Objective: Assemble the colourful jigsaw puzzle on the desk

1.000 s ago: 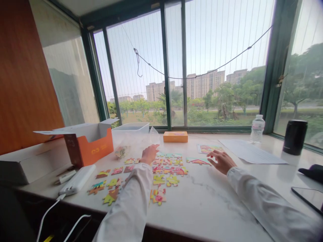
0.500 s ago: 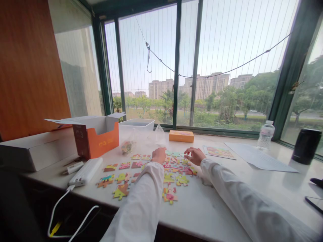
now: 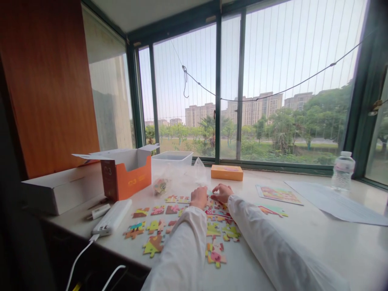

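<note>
My left hand point(image 3: 199, 197) is bent down with closed fingers at a greenish jigsaw puzzle piece point(image 3: 209, 193); its fingertips are mostly hidden. From the other side my right hand point(image 3: 222, 192) curls its fingers onto the same spot, close beside the left. Just below the hands lie joined pieces with a red barn point(image 3: 216, 213), partly covered by the right sleeve. Loose and paired puzzle pieces point(image 3: 153, 245) spread out to the left. Nearer to me is a joined section with a pink figure point(image 3: 216, 257). Another piece group point(image 3: 273, 211) rests right of the right sleeve.
Behind the hands stand an orange box point(image 3: 226, 172), a clear plastic bag point(image 3: 160, 186) and a translucent bin point(image 3: 172, 157). An open orange carton point(image 3: 127, 178) and a white power bank point(image 3: 111, 218) are at left. A picture card point(image 3: 279, 194), paper sheet point(image 3: 336, 200) and water bottle point(image 3: 343, 171) sit at right.
My right hand has moved left towards my left hand, and its fingers have come down onto the pieces. The piece group right of my sleeve has come into sight. The view has shifted.
</note>
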`<state>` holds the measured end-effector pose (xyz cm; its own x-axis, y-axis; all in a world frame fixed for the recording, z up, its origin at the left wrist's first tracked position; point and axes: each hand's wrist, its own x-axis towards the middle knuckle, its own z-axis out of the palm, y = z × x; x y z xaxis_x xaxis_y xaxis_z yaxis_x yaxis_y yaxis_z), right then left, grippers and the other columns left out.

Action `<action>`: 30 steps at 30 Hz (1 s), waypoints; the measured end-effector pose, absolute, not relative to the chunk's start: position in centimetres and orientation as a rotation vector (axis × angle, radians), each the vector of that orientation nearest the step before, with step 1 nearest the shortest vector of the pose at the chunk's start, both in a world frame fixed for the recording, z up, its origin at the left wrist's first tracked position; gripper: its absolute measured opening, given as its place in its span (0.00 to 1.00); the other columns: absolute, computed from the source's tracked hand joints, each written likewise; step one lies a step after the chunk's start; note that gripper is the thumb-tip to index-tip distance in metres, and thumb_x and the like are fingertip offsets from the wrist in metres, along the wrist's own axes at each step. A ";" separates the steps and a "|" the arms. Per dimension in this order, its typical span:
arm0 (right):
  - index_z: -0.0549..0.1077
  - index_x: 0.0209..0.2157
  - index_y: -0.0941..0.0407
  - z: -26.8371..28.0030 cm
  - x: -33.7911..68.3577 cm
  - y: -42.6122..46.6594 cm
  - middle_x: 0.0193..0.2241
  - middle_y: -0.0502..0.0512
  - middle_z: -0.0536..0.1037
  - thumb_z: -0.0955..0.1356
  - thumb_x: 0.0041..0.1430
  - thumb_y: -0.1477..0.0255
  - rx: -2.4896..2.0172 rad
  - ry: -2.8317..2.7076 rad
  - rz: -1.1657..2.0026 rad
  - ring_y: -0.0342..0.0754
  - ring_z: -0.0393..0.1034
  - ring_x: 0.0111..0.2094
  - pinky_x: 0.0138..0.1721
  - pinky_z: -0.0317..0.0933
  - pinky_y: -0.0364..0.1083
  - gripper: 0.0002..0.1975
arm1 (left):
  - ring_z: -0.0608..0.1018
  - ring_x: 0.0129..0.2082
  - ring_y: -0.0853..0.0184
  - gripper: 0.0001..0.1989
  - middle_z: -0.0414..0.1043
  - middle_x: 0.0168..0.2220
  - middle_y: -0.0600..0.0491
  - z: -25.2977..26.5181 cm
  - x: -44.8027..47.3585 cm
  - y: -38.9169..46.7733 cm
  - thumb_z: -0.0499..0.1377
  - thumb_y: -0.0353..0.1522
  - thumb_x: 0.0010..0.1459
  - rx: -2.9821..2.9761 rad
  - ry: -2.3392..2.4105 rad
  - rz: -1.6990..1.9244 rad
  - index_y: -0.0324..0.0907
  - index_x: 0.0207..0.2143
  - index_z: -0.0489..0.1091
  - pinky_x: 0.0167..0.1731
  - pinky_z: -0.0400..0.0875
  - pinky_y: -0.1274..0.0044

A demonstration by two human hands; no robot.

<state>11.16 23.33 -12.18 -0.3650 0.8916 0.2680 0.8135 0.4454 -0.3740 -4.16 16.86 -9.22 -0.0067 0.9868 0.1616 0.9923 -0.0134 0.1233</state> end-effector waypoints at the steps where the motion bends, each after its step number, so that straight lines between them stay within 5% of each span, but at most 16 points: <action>1: 0.79 0.40 0.49 -12.3 11.1 23.5 0.44 0.53 0.77 0.73 0.50 0.55 -1.436 -2.270 0.260 0.53 0.70 0.47 0.50 0.52 0.52 0.18 | 0.77 0.48 0.58 0.18 0.75 0.48 0.44 -9.3 -4.1 16.9 0.57 0.31 0.60 -2.193 -2.186 -0.317 0.47 0.53 0.68 0.45 0.70 0.70; 13: 0.75 0.41 0.50 -12.2 10.9 23.3 0.33 0.45 0.81 0.75 0.49 0.64 -1.323 -2.188 0.375 0.44 0.74 0.36 0.45 0.53 0.46 0.16 | 0.77 0.47 0.57 0.19 0.70 0.50 0.41 -9.1 -3.9 16.7 0.58 0.31 0.59 -2.133 -2.217 -0.348 0.44 0.54 0.64 0.42 0.70 0.72; 19: 0.75 0.39 0.51 -11.2 11.0 22.4 0.32 0.47 0.81 0.70 0.56 0.68 -1.234 -2.144 0.341 0.44 0.72 0.34 0.45 0.54 0.47 0.08 | 0.78 0.43 0.60 0.12 0.72 0.45 0.46 -8.0 -4.2 16.5 0.54 0.33 0.64 -2.145 -2.111 -0.445 0.45 0.50 0.65 0.40 0.69 0.72; 30: 0.75 0.33 0.54 -7.3 20.4 18.9 0.29 0.51 0.80 0.67 0.57 0.62 -1.128 -1.979 0.263 0.46 0.72 0.31 0.37 0.61 0.44 0.10 | 0.78 0.43 0.65 0.14 0.73 0.47 0.54 -5.8 -3.7 15.0 0.56 0.40 0.64 -2.285 -1.717 -0.715 0.51 0.52 0.65 0.36 0.68 0.76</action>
<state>20.37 18.93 -7.34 -0.2594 0.7911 0.5540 0.6190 0.5765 -0.5334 -3.70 14.99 -5.80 0.2109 0.8481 0.4860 0.9424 -0.3084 0.1294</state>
